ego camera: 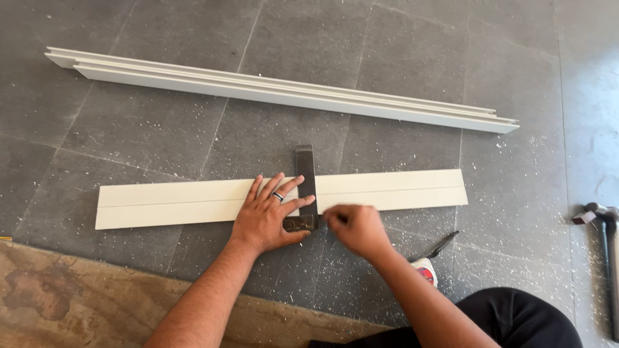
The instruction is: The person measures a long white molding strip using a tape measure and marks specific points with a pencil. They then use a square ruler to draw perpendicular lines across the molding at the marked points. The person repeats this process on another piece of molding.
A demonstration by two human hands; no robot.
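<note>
Two bare hands work over one pale grooved board [193,203] lying flat across grey floor tiles [142,129]. The left hand [267,216], fingers spread, presses one dark try square [306,187] across the board. The right hand [354,227] is curled beside it, its grip blurred beyond telling. A hammer [606,258] lies at right; three white strips [290,90] lie beyond.
</note>
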